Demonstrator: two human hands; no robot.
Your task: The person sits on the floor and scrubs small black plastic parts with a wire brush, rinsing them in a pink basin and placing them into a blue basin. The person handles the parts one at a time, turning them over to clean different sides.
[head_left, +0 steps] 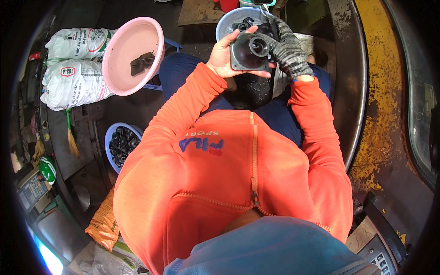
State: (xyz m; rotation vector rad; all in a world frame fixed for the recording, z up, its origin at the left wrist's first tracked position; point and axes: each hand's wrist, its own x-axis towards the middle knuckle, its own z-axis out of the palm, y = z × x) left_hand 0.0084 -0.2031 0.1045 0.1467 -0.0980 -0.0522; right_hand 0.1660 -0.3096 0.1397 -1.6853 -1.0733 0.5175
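My bare left hand [222, 59] is closed around a black plastic part [247, 51]. The part has a flat squarish flange and a short round tube that faces up. My right hand [288, 48], in a grey and black knitted glove, is closed right beside the part, with its thumb side close to the tube. A thin pale strip [266, 9] shows just past the gloved fingers; whether they grip it is unclear. Beyond both hands, a light blue basket [224, 26] holds more black parts [248, 23].
A pink basin [113, 55] with dark pieces [143, 63] stands at the left, beside stacked white sacks [73, 85]. Lower down is a blue-rimmed tub [110, 151] of black parts. Worn yellow metal [369, 119] curves along the right.
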